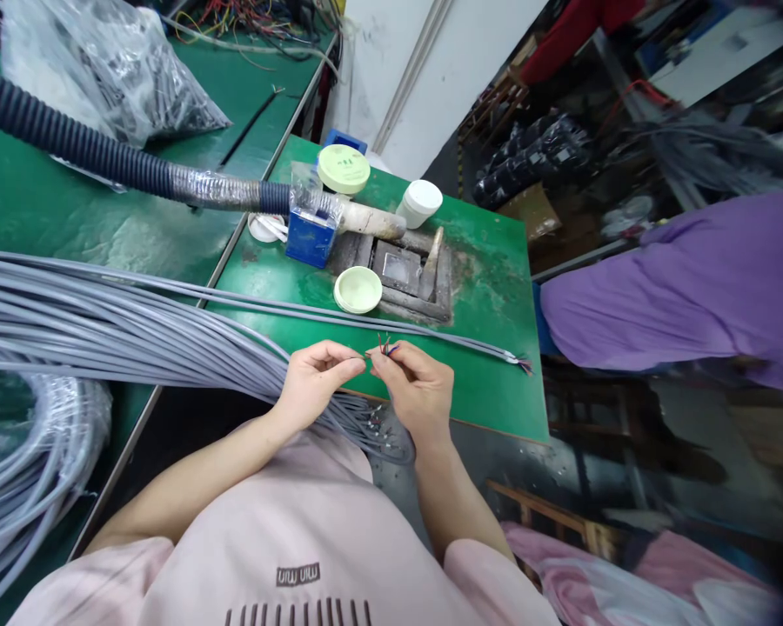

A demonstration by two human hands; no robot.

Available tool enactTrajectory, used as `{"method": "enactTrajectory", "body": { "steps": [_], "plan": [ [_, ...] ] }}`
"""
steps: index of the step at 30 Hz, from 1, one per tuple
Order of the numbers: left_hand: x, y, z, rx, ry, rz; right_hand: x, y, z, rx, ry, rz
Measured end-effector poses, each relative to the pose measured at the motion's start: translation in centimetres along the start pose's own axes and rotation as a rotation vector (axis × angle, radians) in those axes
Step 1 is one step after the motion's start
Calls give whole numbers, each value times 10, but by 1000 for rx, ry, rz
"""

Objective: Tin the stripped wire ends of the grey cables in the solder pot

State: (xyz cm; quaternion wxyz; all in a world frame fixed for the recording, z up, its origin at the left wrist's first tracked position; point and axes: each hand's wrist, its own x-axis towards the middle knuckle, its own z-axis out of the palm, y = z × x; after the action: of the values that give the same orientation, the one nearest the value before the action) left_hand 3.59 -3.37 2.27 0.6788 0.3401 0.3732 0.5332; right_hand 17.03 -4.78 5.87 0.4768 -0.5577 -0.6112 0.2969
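Observation:
Thin coloured wires (386, 347) stick up from between the fingertips of my right hand (418, 387), which is closed on them. My left hand (317, 376) is pinched beside it, its thumb and forefinger meeting at the tip of a wire. Both hands are over the near edge of the green table (489, 400). A thick bundle of grey cables (189, 348) comes in from the left and runs under my left wrist. Just beyond my hands, two grey cables (313, 311) lie across the table, with bared coloured wires at their right end.
Behind the cables are a pale green cup (358, 289), a soldering pot (401, 266), a white jar (420, 203), a blue box (311, 236) and a ribbed hose (130, 165). A person in purple (679, 278) is at the right.

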Motion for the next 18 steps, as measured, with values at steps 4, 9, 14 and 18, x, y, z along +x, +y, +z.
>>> {"method": "enactTrajectory", "body": {
  "steps": [4,9,14,18],
  "plan": [
    [5,-7,0,-16,-12,-33,15,-2,0,-37,-22,-3],
    [7,-1,-12,437,-107,234,61,2,-7,-234,-96,-53],
    [9,1,-40,1056,-111,754,113,17,-6,-485,-318,9],
    [13,-5,-51,1231,-111,861,131,26,5,-689,-397,0]
  ]
}}
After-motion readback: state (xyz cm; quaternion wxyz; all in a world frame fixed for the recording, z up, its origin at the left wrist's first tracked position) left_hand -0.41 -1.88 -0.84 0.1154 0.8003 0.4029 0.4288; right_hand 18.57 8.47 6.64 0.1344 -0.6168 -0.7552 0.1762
